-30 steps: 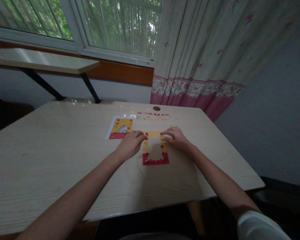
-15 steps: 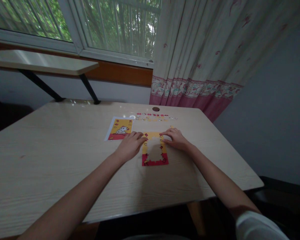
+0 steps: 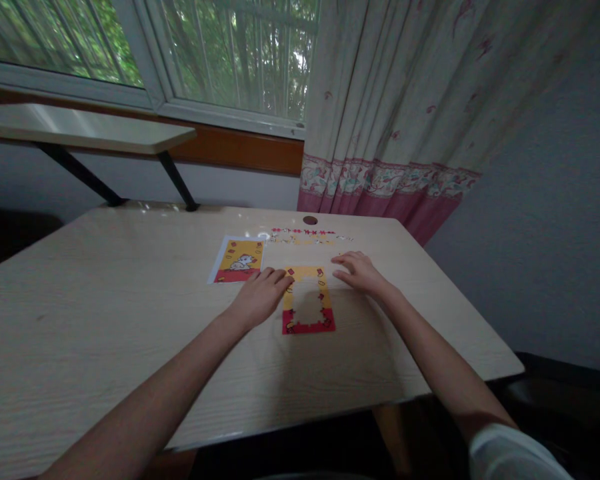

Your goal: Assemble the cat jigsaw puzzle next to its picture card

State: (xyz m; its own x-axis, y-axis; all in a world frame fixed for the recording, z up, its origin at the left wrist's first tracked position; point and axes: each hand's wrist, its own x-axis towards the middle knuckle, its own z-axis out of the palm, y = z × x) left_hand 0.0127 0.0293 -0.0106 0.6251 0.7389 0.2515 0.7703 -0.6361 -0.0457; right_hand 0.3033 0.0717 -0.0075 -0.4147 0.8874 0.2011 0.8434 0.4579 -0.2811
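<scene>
A jigsaw border frame [image 3: 307, 327], yellow above and red below with an empty middle, lies on the wooden table [image 3: 105, 313]. My left hand [image 3: 258, 298] rests at its upper left corner with curled fingers, the fingertips touching the frame. Just right of the frame's top right corner, my right hand [image 3: 360, 272] lies flat on the table with fingers stretched out, holding nothing. A reference picture [image 3: 236, 259] of a white animal on yellow and red sits left of the frame. A row of loose puzzle pieces [image 3: 305, 235] lies beyond it.
A round cable hole [image 3: 310, 220] is near the table's far edge. A second desk [image 3: 80, 130] on black legs stands under the window at the back left. A curtain [image 3: 390, 100] hangs behind the table, and a wall is close on the right.
My right hand has lifted off the frame's top right corner and moved slightly right and away. My left hand stays at the upper left corner.
</scene>
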